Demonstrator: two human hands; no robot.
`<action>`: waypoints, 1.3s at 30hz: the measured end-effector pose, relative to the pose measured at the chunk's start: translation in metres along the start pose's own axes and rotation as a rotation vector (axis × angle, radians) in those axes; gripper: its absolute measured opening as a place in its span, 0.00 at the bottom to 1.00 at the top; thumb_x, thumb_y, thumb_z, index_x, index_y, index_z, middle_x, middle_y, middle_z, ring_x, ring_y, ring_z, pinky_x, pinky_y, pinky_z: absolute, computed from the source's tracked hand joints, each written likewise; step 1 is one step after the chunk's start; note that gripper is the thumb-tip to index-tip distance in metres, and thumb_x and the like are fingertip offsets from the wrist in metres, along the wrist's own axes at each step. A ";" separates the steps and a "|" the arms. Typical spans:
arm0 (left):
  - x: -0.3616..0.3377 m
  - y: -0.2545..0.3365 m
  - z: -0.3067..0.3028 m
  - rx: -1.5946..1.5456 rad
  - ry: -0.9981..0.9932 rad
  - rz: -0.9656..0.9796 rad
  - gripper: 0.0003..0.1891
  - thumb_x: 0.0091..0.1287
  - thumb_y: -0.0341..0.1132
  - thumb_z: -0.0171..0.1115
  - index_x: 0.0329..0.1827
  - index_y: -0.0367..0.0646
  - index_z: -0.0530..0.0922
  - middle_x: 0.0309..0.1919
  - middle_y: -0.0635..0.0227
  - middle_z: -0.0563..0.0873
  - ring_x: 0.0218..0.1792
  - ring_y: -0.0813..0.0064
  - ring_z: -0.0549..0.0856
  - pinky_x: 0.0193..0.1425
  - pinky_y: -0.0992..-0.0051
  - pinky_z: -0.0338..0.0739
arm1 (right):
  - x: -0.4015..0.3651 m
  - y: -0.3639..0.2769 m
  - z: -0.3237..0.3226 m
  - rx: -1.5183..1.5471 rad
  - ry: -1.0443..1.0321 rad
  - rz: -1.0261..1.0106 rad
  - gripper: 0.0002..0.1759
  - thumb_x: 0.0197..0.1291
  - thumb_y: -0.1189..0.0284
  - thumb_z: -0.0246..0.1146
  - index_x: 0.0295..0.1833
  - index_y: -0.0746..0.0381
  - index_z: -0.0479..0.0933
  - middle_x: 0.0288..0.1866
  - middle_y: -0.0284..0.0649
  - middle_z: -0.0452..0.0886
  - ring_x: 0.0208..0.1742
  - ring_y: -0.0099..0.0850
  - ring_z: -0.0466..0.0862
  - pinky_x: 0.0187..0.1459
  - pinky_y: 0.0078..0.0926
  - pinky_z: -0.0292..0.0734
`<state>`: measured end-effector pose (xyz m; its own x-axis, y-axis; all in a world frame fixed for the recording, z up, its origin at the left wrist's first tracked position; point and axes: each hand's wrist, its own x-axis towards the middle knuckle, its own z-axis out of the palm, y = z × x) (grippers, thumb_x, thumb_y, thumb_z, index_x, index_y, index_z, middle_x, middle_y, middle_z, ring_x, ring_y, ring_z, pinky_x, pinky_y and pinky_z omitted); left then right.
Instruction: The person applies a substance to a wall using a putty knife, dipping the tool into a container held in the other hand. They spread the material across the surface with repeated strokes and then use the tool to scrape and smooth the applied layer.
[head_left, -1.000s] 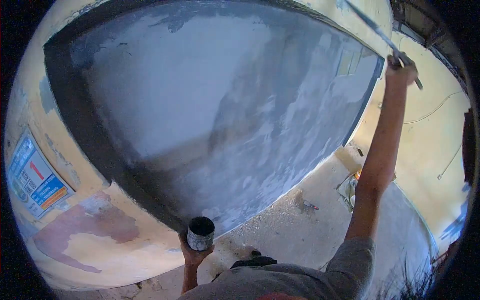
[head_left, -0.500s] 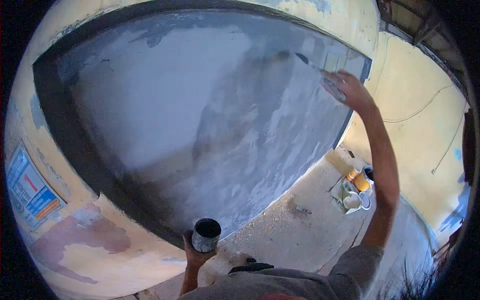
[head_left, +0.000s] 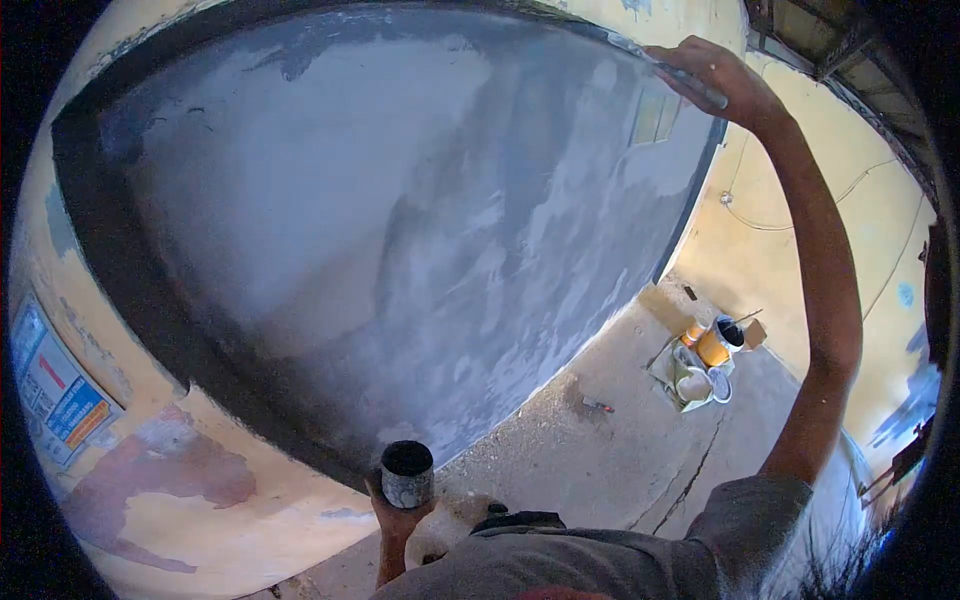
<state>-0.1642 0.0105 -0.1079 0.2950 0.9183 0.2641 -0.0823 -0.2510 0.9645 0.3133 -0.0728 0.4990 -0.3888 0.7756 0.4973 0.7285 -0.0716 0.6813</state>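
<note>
tin (head_left: 406, 474), dark inside, sits in left grip (head_left: 398, 522), while right grip (head_left: 728, 72) clasps a brush (head_left: 700, 88).

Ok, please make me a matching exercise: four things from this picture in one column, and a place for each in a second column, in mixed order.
Things
1. brush
2. tin
3. poster
4. pots

Places
a. on the ground, at the right
b. in the left hand, low
c. on the yellow wall, at the left
d. in the right hand, at the top edge of the grey panel

Pairs: 1-d, 2-b, 3-c, 4-a
</note>
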 end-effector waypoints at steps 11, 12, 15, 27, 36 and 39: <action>0.019 -0.025 -0.005 0.060 0.112 -0.027 0.58 0.33 0.43 0.85 0.67 0.38 0.56 0.59 0.57 0.73 0.57 0.62 0.75 0.63 0.62 0.69 | 0.018 0.005 -0.037 0.160 0.072 -0.049 0.13 0.65 0.70 0.61 0.50 0.64 0.80 0.49 0.44 0.85 0.47 0.40 0.84 0.51 0.33 0.77; 0.023 -0.018 -0.004 0.113 0.132 0.000 0.58 0.33 0.42 0.84 0.68 0.38 0.56 0.59 0.57 0.73 0.57 0.62 0.76 0.63 0.62 0.69 | 0.019 0.003 -0.039 0.208 0.071 0.009 0.12 0.65 0.69 0.61 0.47 0.66 0.81 0.48 0.44 0.85 0.47 0.40 0.85 0.51 0.33 0.77; 0.028 0.012 -0.003 0.194 0.167 0.019 0.59 0.33 0.41 0.84 0.69 0.37 0.56 0.59 0.56 0.73 0.58 0.60 0.75 0.66 0.60 0.67 | 0.014 -0.004 -0.042 0.199 0.068 0.086 0.13 0.64 0.68 0.62 0.47 0.66 0.82 0.48 0.43 0.85 0.49 0.40 0.85 0.51 0.32 0.77; 0.047 0.022 0.011 0.196 0.135 -0.015 0.63 0.34 0.44 0.84 0.70 0.35 0.49 0.61 0.54 0.71 0.61 0.61 0.73 0.71 0.60 0.62 | -0.068 0.069 -0.048 -0.127 0.459 0.689 0.18 0.70 0.68 0.56 0.60 0.65 0.76 0.53 0.44 0.82 0.58 0.32 0.81 0.53 0.27 0.79; 0.061 -0.002 0.043 -0.126 0.007 0.024 0.52 0.33 0.42 0.85 0.61 0.41 0.59 0.54 0.61 0.72 0.55 0.64 0.74 0.62 0.61 0.68 | -0.150 0.057 0.109 1.194 1.105 1.296 0.20 0.66 0.70 0.55 0.54 0.76 0.69 0.42 0.52 0.82 0.39 0.41 0.87 0.35 0.29 0.84; 0.056 0.027 0.054 0.121 0.044 0.141 0.52 0.33 0.42 0.85 0.61 0.41 0.59 0.54 0.60 0.72 0.55 0.64 0.74 0.61 0.61 0.68 | -0.139 0.054 0.138 1.446 1.091 1.286 0.20 0.65 0.69 0.55 0.56 0.73 0.67 0.43 0.51 0.81 0.38 0.43 0.87 0.33 0.29 0.81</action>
<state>-0.0987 0.0387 -0.0666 0.2468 0.8832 0.3987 -0.0035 -0.4106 0.9118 0.4846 -0.0985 0.3923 0.8012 0.1224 0.5858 0.3702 0.6676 -0.6459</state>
